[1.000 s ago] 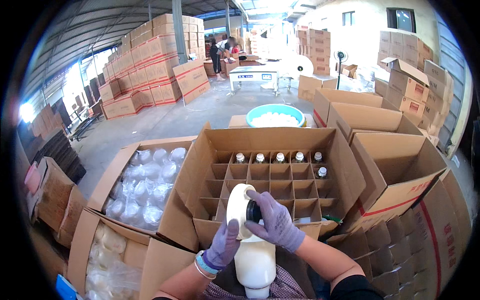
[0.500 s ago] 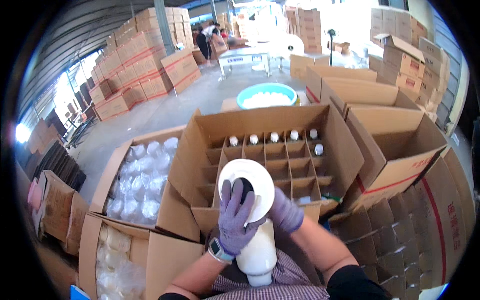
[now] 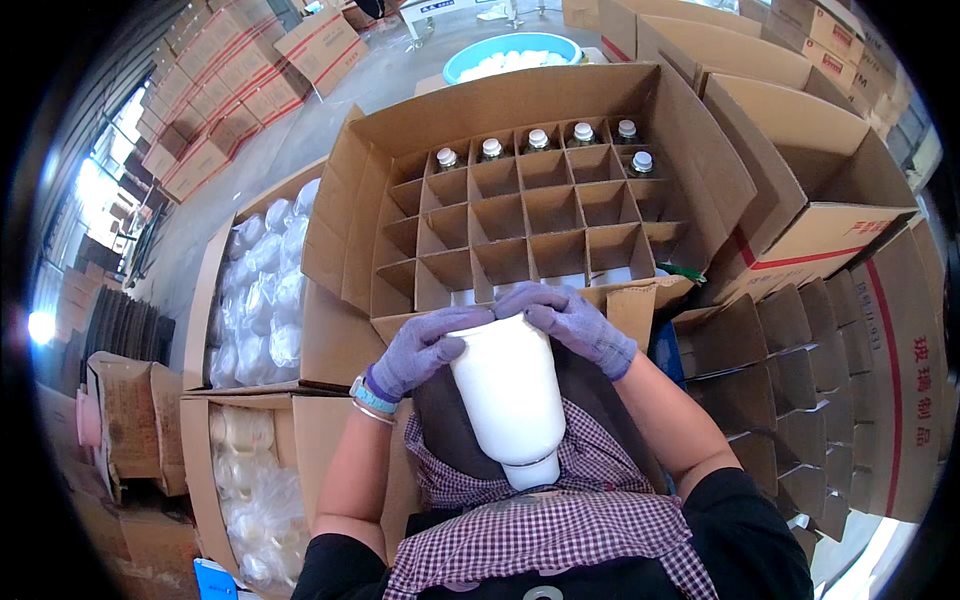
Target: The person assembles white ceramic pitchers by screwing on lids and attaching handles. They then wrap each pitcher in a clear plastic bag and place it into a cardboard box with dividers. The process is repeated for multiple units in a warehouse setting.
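Observation:
A smooth white jar-like vessel (image 3: 512, 395) lies tilted over my lap, its wide end away from me and a short narrow neck pointing at me. My left hand (image 3: 425, 348), in a purple glove, grips the left side of its wide rim. On the far right of that rim my gloved right hand (image 3: 575, 325) has its fingers curled over the edge. The inside of the vessel is hidden. Just beyond my hands stands an open carton (image 3: 340, 235) with cardboard dividers. Several bottles (image 3: 538, 140) with white caps fill cells along its back and right.
At left, a carton (image 3: 205, 290) holds plastic-wrapped white pieces; below it, another carton (image 3: 300, 480) holds cream-coloured parts in plastic. Cardboard dividers (image 3: 770, 360) fill a carton at right, below an open box (image 3: 820, 250). A blue basin (image 3: 455, 72) of white pieces stands behind.
My view has tipped downward. The round white piece with a dark centre under my left hand is no longer seen as such; both hands now hold the vessel's rim, spread to either side.

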Available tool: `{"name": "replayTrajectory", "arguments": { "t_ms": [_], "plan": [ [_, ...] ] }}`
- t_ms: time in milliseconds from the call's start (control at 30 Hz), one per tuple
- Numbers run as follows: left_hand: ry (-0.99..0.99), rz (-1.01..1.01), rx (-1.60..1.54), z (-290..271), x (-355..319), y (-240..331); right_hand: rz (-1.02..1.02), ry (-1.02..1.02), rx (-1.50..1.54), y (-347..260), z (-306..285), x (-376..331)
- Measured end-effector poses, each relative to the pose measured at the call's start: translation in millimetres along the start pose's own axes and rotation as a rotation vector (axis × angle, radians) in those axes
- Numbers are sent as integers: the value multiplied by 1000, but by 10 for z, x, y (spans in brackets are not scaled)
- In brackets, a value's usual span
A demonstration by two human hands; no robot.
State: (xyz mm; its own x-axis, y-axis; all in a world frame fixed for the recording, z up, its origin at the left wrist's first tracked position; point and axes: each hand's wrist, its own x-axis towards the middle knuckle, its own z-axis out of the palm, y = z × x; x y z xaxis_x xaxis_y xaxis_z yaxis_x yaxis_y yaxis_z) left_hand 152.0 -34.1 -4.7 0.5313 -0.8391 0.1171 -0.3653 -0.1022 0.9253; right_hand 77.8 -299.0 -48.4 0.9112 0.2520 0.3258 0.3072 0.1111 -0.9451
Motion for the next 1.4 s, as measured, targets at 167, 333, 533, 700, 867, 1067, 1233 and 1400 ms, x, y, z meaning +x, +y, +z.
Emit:
{"name": "replayTrajectory", "arguments": {
  "t_ms": [167, 333, 533, 700, 867, 1067, 1233, 1400],
  "plan": [
    [53, 18, -74, 37, -67, -173, 53, -46, -74, 44, 0, 11],
    [159, 151, -7, 286, -224, -83, 86, 54, 69, -28, 223, -224],
    [283, 116, 165, 566, -409, 211, 183, 114, 160, -16, 395, -284],
    [415, -12, 534, 902, -276, 667, 106, 86, 369, 295, 418, -300],
    [733, 38, 14, 811, -173, 209, 184, 283, -14, 95, 364, -232],
    [538, -159, -420, 593, -175, -611, -238, 193, -697, -873, 708, -255],
    [602, -91, -288, 923, -434, -79, -181, 248, -553, -549, 717, -534],
    [508, 70, 559, 1070, -404, 641, 210, 281, 110, 70, 376, -580]
  ]
}}
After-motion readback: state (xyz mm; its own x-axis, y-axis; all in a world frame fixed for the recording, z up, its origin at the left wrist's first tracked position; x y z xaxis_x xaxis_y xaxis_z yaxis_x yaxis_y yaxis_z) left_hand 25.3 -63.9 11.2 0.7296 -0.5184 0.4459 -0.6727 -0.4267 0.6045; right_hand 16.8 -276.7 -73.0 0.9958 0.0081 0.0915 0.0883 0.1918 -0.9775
